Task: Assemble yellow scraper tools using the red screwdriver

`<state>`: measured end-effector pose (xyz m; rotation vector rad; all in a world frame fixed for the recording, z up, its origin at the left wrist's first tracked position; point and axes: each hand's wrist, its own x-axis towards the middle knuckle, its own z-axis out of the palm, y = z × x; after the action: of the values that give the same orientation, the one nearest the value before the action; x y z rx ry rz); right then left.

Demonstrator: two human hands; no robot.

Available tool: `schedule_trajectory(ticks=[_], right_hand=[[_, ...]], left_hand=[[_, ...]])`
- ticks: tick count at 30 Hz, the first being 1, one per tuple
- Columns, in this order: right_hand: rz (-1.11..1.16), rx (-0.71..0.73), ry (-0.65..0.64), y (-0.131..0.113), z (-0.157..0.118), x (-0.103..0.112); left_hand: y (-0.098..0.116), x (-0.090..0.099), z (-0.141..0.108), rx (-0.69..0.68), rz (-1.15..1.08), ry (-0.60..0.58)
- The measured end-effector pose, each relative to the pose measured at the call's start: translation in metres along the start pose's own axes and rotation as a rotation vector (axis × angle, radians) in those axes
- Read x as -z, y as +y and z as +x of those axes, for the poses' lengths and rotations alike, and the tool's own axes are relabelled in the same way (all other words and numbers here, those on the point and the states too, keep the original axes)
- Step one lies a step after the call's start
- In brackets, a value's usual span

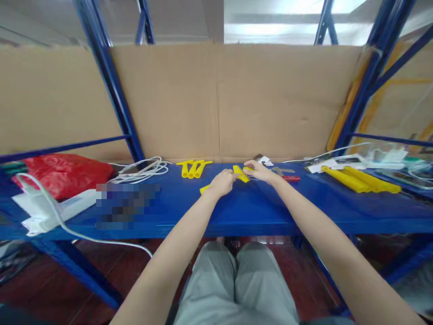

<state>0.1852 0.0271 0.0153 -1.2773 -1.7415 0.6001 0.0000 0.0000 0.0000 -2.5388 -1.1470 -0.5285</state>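
My left hand [222,182] is closed around a yellow T-shaped plastic piece [241,174]. Its flat crossbar shows past the fingertips, and the end of its tube pokes out below the palm. Close by on the right, my right hand [260,171] pinches a small yellow piece [249,168], mostly covered by the fingers. Several similar yellow T-shaped pieces [192,169] lie side by side to the left of my hands. Just right of my right hand are a red-handled tool [291,178] and a grey metal tool [283,170], whose kind I cannot make out.
Yellow tubes [358,179] lie on the blue table [257,212] at right, near white-and-black packets [334,163]. At left are a red plastic bag [69,174], a coiled white cable [149,169] and a white power strip [72,208]. Cardboard [270,104] stands behind.
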Motion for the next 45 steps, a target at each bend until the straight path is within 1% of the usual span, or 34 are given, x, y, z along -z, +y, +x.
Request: schedule_trajectory(ticks=[3, 6, 10, 15, 18, 20, 21, 23, 25, 27, 28, 30, 32, 34, 36, 38, 40, 43, 45], right_hand=[[0.095, -0.100, -0.155, 0.001, -0.004, 0.001], [0.181, -0.154, -0.242, 0.000, -0.005, 0.001], [0.243, -0.160, -0.233, -0.004, -0.006, 0.000], [0.243, -0.171, -0.248, -0.007, -0.010, 0.000], [0.255, -0.155, -0.268, -0.005, -0.008, -0.001], [0.231, -0.139, -0.256, -0.001, -0.004, 0.001], [0.193, -0.136, -0.229, 0.003, 0.000, 0.004], [0.045, -0.139, -0.109, 0.013, 0.006, 0.014], [-0.192, -0.141, 0.057, 0.025, 0.011, 0.028], [-0.427, -0.153, 0.150, 0.036, 0.011, 0.043], [-0.517, -0.194, 0.186, 0.041, 0.010, 0.050], [-0.664, -0.287, 0.191, 0.047, 0.007, 0.060], [-0.768, -0.354, 0.146, 0.049, 0.004, 0.064], [-0.840, -0.383, 0.085, 0.049, 0.003, 0.063], [-0.889, -0.387, 0.039, 0.048, 0.003, 0.060], [-0.926, -0.389, 0.018, 0.046, 0.004, 0.058], [-0.956, -0.409, 0.019, 0.045, 0.004, 0.057], [-0.987, -0.443, 0.025, 0.045, 0.006, 0.057], [-0.995, -0.445, 0.012, 0.045, 0.007, 0.056]], left_hand=[[-0.003, 0.001, 0.000, 0.024, -0.011, 0.005], [-0.004, 0.002, 0.000, 0.027, -0.016, 0.002], [-0.003, 0.003, 0.000, 0.035, -0.028, 0.002], [-0.005, 0.002, -0.001, 0.024, -0.061, -0.006], [-0.007, 0.002, -0.001, 0.023, -0.099, -0.001], [-0.008, 0.001, 0.000, 0.034, -0.143, 0.016], [-0.008, 0.000, 0.000, 0.041, -0.170, 0.028], [-0.009, -0.001, 0.001, 0.062, -0.228, 0.070], [-0.010, -0.001, 0.003, 0.090, -0.291, 0.137], [-0.011, -0.001, 0.004, 0.114, -0.376, 0.219], [-0.012, 0.000, 0.005, 0.124, -0.431, 0.262], [-0.013, 0.002, 0.008, 0.148, -0.567, 0.353], [-0.015, 0.004, 0.010, 0.193, -0.747, 0.458], [-0.016, 0.006, 0.013, 0.280, -0.971, 0.551], [-0.016, 0.008, 0.014, 0.400, -1.197, 0.585], [-0.015, 0.009, 0.014, 0.528, -1.377, 0.559], [-0.012, 0.011, 0.013, 0.640, -1.510, 0.504], [-0.007, 0.015, 0.010, 0.773, -1.673, 0.378], [-0.004, 0.018, 0.008, 0.825, -1.743, 0.267]])
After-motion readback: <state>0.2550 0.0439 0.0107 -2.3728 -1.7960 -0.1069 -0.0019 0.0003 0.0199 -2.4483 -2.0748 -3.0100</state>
